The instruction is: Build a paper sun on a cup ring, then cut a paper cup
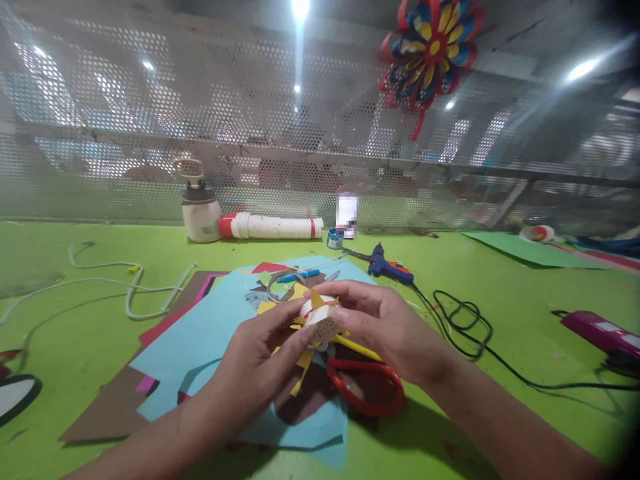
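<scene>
Both hands are closed on a small white paper piece (323,321) with yellow and red paper bits on it. My left hand (267,340) pinches its left and front side between thumb and fingers. From the right, my right hand (383,323) grips its edge, the thumb on the near face and fingers behind. The piece is held above light blue paper (210,327) stacked on brown and red sheets. Red-handled scissors (399,393) lie just below my right hand. Yellow paper strips (303,373) show under the piece. A blue pen (303,275) lies behind it.
A blue glue gun (383,263) lies right of the paper, its black cord (465,313) looping rightward to a purple power strip (595,331). Along the back stand a spray bottle (201,217), a white tube (280,227) and a blue jar (335,239). A white cable (133,287) lies left.
</scene>
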`<act>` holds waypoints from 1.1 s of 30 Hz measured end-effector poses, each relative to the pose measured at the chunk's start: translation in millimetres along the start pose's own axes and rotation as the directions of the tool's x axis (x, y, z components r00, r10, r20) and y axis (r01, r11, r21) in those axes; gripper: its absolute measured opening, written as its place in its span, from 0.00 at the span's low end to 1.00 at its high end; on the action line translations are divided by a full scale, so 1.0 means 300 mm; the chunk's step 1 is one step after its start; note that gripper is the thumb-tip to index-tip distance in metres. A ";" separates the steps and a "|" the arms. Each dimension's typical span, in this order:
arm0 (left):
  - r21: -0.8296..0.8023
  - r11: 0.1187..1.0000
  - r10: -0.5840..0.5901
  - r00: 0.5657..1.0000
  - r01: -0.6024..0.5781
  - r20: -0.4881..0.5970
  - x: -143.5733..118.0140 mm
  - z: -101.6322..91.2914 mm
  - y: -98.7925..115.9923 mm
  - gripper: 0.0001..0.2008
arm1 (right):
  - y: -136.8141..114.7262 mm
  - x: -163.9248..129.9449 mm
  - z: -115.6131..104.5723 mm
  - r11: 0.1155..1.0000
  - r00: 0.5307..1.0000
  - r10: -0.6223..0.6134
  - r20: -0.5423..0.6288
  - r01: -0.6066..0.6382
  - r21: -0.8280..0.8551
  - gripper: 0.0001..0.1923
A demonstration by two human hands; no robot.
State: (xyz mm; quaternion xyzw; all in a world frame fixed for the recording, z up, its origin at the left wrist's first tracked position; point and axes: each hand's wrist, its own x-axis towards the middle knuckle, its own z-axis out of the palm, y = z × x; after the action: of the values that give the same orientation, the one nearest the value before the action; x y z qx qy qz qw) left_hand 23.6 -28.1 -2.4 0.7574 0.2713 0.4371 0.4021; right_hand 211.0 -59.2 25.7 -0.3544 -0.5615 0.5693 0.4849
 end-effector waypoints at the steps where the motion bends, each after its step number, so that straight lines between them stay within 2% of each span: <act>1: -0.013 1.000 -0.007 1.000 0.007 0.002 -0.001 0.000 0.001 0.12 | -0.002 0.000 0.002 1.000 1.000 -0.005 -0.006 0.005 -0.007 0.12; 7: -0.067 0.997 -0.042 0.999 0.042 0.001 -0.007 0.004 0.013 0.12 | -0.002 0.000 0.022 1.000 1.000 -0.024 -0.008 0.024 -0.001 0.11; 12: 0.003 0.999 -0.033 0.999 0.033 -0.015 -0.010 0.004 0.032 0.11 | 0.005 -0.006 0.028 1.000 0.999 -0.027 -0.022 0.027 0.002 0.11; 18: 0.067 0.997 0.021 1.000 -0.022 0.023 -0.004 -0.001 0.046 0.11 | 0.008 -0.013 0.031 0.999 0.999 -0.032 -0.030 0.032 0.014 0.10; 26: 0.031 0.999 -0.023 1.000 0.024 -0.014 -0.003 0.001 0.027 0.13 | 0.012 -0.014 0.028 0.998 0.999 -0.044 -0.029 0.045 0.043 0.12; 33: -0.003 1.000 -0.010 1.000 0.010 0.009 -0.008 0.012 0.030 0.11 | 0.019 -0.022 0.050 0.998 0.997 -0.015 -0.070 0.019 0.061 0.12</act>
State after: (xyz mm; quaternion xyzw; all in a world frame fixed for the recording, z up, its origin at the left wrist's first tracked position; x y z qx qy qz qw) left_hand 26.2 -36.2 3.1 0.7574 0.2728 0.4320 0.4065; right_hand 197.6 -69.3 21.0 -0.3540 -0.5297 0.5695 0.5195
